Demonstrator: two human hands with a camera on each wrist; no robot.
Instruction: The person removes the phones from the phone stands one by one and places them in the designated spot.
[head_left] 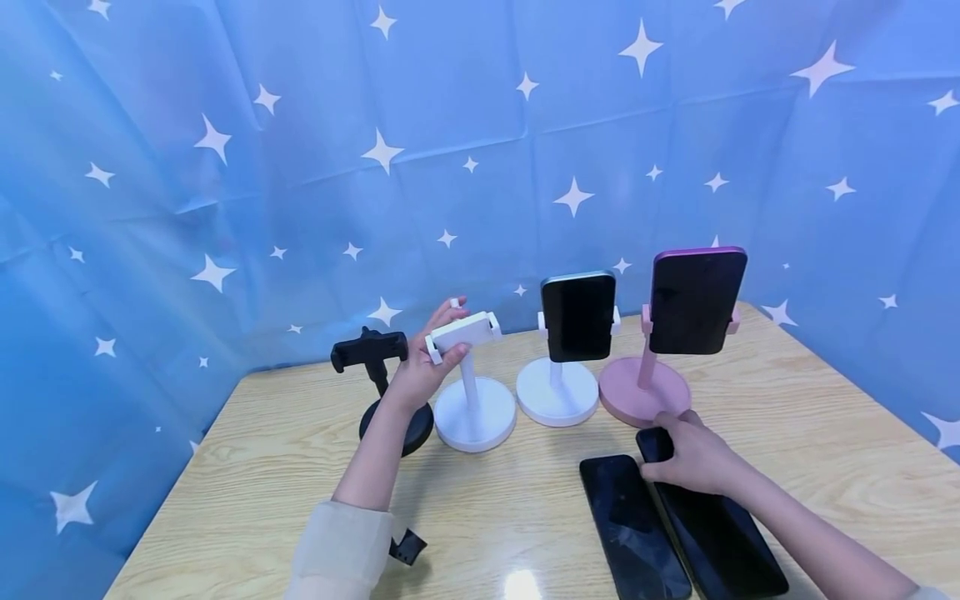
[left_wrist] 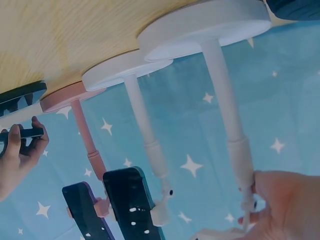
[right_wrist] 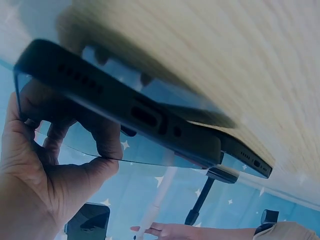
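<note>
My left hand holds the white clamp at the top of a white phone stand, thumb in front and fingers behind. Its clamp carries no phone. On the right, my right hand grips the far end of a black smartphone, thumb on its left edge. The right wrist view shows this smartphone close up, its charging port toward the camera. Beside it on the table lies another black smartphone. Whether the gripped phone is fully off the table, I cannot tell.
A black phone stand is left of the white one. To the right, a second white stand bears a smartphone, and a pink stand bears a purple-edged one. A starred blue curtain hangs behind the table.
</note>
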